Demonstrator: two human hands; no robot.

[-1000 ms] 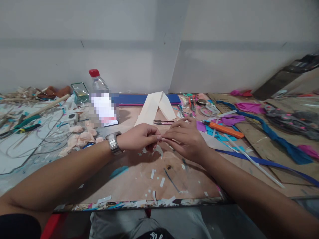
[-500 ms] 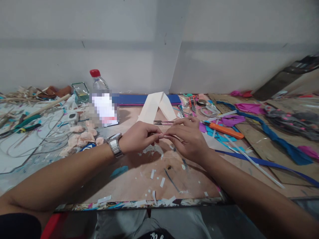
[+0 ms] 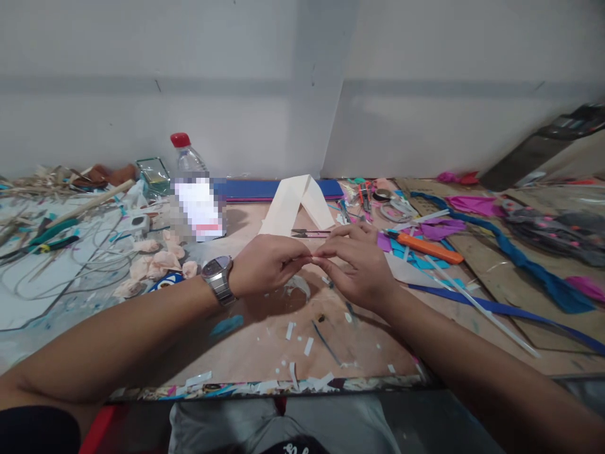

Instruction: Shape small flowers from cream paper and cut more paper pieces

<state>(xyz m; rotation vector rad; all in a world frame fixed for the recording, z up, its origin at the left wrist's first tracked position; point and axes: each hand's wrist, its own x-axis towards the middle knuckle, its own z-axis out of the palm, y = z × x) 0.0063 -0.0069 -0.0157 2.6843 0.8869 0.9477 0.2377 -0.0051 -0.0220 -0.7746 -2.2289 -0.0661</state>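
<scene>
In the head view, the left hand (image 3: pixel 271 265) and right hand (image 3: pixel 357 265) are meeting above the middle of the surface (image 3: pixel 189 353). The left grip is closing in a pinch, thumb against index finger; the right grip is also pinching, its fingertips touching the left's. Anything between them is too small to tell. A watch (image 3: pixel 218 277) is circling the left wrist.

A folded cream strip (image 3: pixel 281 205) is lying beyond the hands, towards the far edge, in front of a blue stack (image 3: pixel 250 190). Small snips (image 3: pixel 314 234) are lying near the strip's bend, just beyond the right fingers. An orange cutter (image 3: pixel 428 246) is resting right of the right hand, and a blue ribbon (image 3: pixel 501 307) is running towards the right edge. Peach bundles (image 3: pixel 161 260) are sitting left of the watch, pliers (image 3: pixel 54 238) farther towards the left edge. A red-capped bottle (image 3: pixel 190 159) is standing behind a lit phone (image 3: pixel 201 205).
</scene>
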